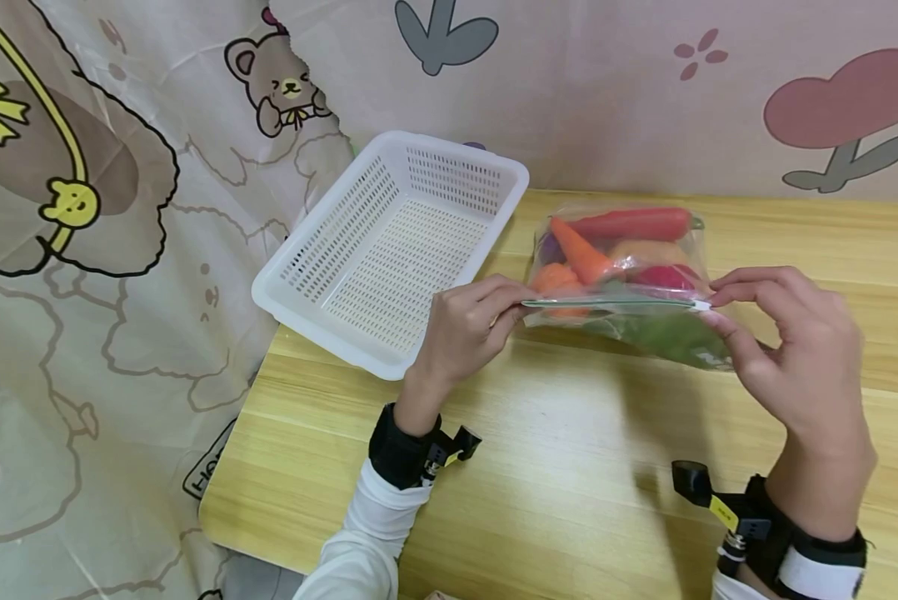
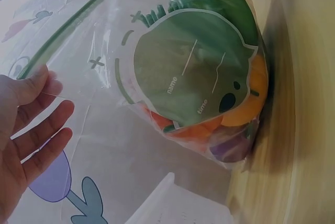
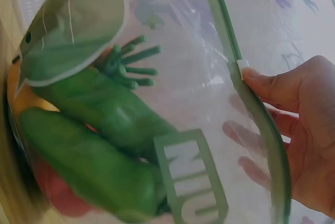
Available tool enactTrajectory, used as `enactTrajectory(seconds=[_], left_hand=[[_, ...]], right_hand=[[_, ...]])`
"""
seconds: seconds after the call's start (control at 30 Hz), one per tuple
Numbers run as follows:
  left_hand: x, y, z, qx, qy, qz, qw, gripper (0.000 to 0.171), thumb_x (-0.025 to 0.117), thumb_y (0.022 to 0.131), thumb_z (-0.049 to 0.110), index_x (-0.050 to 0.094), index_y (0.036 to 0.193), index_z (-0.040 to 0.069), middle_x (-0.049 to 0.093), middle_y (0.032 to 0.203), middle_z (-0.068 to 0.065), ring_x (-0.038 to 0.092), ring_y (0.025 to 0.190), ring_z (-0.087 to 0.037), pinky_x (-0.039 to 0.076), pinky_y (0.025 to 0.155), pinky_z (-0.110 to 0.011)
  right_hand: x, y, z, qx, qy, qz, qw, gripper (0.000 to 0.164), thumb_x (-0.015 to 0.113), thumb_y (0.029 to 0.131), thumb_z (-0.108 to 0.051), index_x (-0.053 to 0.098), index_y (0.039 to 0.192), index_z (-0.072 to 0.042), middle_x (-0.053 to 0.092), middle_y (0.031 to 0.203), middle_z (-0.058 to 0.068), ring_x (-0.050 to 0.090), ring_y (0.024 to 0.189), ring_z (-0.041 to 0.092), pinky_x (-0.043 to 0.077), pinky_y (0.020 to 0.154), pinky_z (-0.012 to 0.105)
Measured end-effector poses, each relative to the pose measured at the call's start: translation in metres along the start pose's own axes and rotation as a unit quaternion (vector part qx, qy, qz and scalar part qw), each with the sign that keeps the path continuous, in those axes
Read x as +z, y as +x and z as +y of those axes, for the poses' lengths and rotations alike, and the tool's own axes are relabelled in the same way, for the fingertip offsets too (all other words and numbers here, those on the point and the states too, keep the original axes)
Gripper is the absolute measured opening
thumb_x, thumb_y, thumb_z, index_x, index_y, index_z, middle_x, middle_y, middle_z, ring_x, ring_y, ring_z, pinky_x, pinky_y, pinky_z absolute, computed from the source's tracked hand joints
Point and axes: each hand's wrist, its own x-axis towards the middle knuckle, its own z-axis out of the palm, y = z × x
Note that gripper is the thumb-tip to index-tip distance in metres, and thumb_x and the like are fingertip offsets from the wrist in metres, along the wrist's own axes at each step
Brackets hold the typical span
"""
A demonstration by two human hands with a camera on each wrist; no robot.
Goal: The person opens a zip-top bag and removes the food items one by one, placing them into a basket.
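Note:
A clear zip bag (image 3: pixel 201 98) filled with toy-like vegetables stands upright over the table. My left hand (image 1: pixel 470 327) pinches the left end of its green zip strip (image 1: pixel 606 303), thumb against fingers. At the right end, my right hand (image 1: pixel 801 342) pinches the white slider (image 3: pixel 242 66) with the thumb; its other fingers lie behind the bag in the right wrist view. Through the plastic show a carrot (image 1: pixel 580 250), a long red vegetable (image 1: pixel 636 223), two long green vegetables (image 3: pixel 99 156) and a purple one (image 2: pixel 229 144). A green printed label (image 2: pixel 191 67) covers part of the contents.
A white perforated plastic basket (image 1: pixel 329 329) stands left of the bag with nothing in it, near the wooden table's (image 1: pixel 329 450) left edge. Patterned cloth (image 1: pixel 606 100) hangs behind the table and down its left side.

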Motion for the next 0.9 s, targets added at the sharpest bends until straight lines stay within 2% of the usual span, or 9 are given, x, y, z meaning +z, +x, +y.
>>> enactTrajectory(seconds=[0.27, 0.4, 0.5, 0.57, 0.7, 0.77, 0.8, 0.87, 0.9], left_hand=[[-0.005, -0.002, -0.005, -0.034, -0.009, -0.003, 0.9994, 0.007, 0.068, 0.083, 0.012, 0.073, 0.085, 0.007, 0.071, 0.082, -0.003, 0.057, 0.056, -0.006, 0.036, 0.046, -0.016], [-0.006, -0.002, -0.007, -0.043, -0.012, -0.001, 0.9990, 0.008, 0.069, 0.083, 0.013, 0.072, 0.084, 0.006, 0.071, 0.082, -0.004, 0.052, 0.052, -0.007, 0.033, 0.045, -0.016], [-0.008, -0.003, -0.009, -0.048, -0.010, 0.000, 0.9988, 0.009, 0.069, 0.082, 0.013, 0.072, 0.084, 0.005, 0.071, 0.082, -0.005, 0.053, 0.053, -0.008, 0.033, 0.045, -0.016], [-0.009, -0.003, -0.009, -0.050, -0.011, 0.000, 0.9987, 0.009, 0.069, 0.082, 0.012, 0.072, 0.084, 0.004, 0.072, 0.082, -0.005, 0.053, 0.053, -0.008, 0.032, 0.044, -0.016], [-0.010, -0.003, -0.010, -0.054, -0.013, -0.001, 0.9985, 0.008, 0.069, 0.082, 0.012, 0.072, 0.084, 0.004, 0.072, 0.081, -0.005, 0.052, 0.052, -0.009, 0.028, 0.045, -0.016], [-0.011, -0.003, -0.010, -0.056, -0.014, -0.002, 0.9983, 0.008, 0.068, 0.083, 0.012, 0.071, 0.084, 0.004, 0.072, 0.081, -0.006, 0.051, 0.051, -0.009, 0.027, 0.044, -0.016], [-0.011, -0.003, -0.010, -0.057, -0.014, -0.002, 0.9983, 0.008, 0.068, 0.083, 0.012, 0.071, 0.084, 0.004, 0.072, 0.081, -0.006, 0.051, 0.051, -0.010, 0.027, 0.044, -0.016], [-0.011, -0.004, -0.011, -0.059, -0.012, -0.004, 0.9982, 0.008, 0.068, 0.083, 0.011, 0.071, 0.084, 0.004, 0.072, 0.081, -0.006, 0.053, 0.052, -0.010, 0.027, 0.044, -0.016], [-0.011, -0.004, -0.012, -0.059, -0.012, -0.005, 0.9982, 0.008, 0.068, 0.083, 0.011, 0.071, 0.083, 0.004, 0.072, 0.081, -0.006, 0.054, 0.053, -0.010, 0.027, 0.044, -0.016]], right_hand=[[-0.022, -0.004, 0.011, 0.032, 0.007, 0.017, 0.999, 0.062, 0.058, 0.088, -0.045, 0.062, 0.081, 0.016, 0.048, 0.103, -0.039, 0.044, 0.098, -0.022, 0.030, 0.084, 0.003], [-0.029, -0.005, 0.017, 0.057, 0.010, 0.030, 0.998, 0.070, 0.056, 0.088, -0.050, 0.058, 0.082, 0.019, 0.047, 0.104, -0.038, 0.042, 0.102, -0.019, 0.029, 0.090, 0.006], [-0.033, -0.007, 0.021, 0.077, 0.018, 0.044, 0.996, 0.048, 0.056, 0.087, -0.053, 0.064, 0.071, -0.008, 0.048, 0.103, -0.038, 0.041, 0.103, -0.018, 0.027, 0.092, 0.009], [-0.034, -0.008, 0.023, 0.086, 0.021, 0.049, 0.995, 0.025, 0.057, 0.087, -0.051, 0.059, 0.076, -0.029, 0.048, 0.102, -0.039, 0.041, 0.103, -0.017, 0.026, 0.094, 0.011], [-0.037, -0.009, 0.027, 0.084, 0.024, 0.057, 0.995, 0.020, 0.059, 0.088, -0.043, 0.061, 0.077, -0.027, 0.050, 0.101, -0.039, 0.042, 0.103, -0.016, 0.027, 0.095, 0.013], [-0.039, -0.010, 0.029, 0.080, 0.031, 0.067, 0.994, 0.034, 0.061, 0.089, -0.035, 0.066, 0.075, -0.005, 0.052, 0.100, -0.037, 0.044, 0.101, -0.015, 0.029, 0.094, 0.013], [-0.040, -0.011, 0.031, 0.079, 0.038, 0.075, 0.993, 0.033, 0.062, 0.089, -0.031, 0.066, 0.076, 0.000, 0.053, 0.099, -0.036, 0.045, 0.100, -0.015, 0.030, 0.094, 0.014], [-0.042, -0.012, 0.034, 0.079, 0.049, 0.091, 0.992, 0.014, 0.064, 0.087, -0.023, 0.067, 0.080, -0.012, 0.055, 0.096, -0.033, 0.048, 0.096, -0.014, 0.033, 0.093, 0.013], [-0.042, -0.013, 0.035, 0.078, 0.054, 0.097, 0.991, 0.013, 0.065, 0.087, -0.020, 0.067, 0.079, -0.009, 0.056, 0.095, -0.032, 0.050, 0.095, -0.014, 0.034, 0.092, 0.013]])
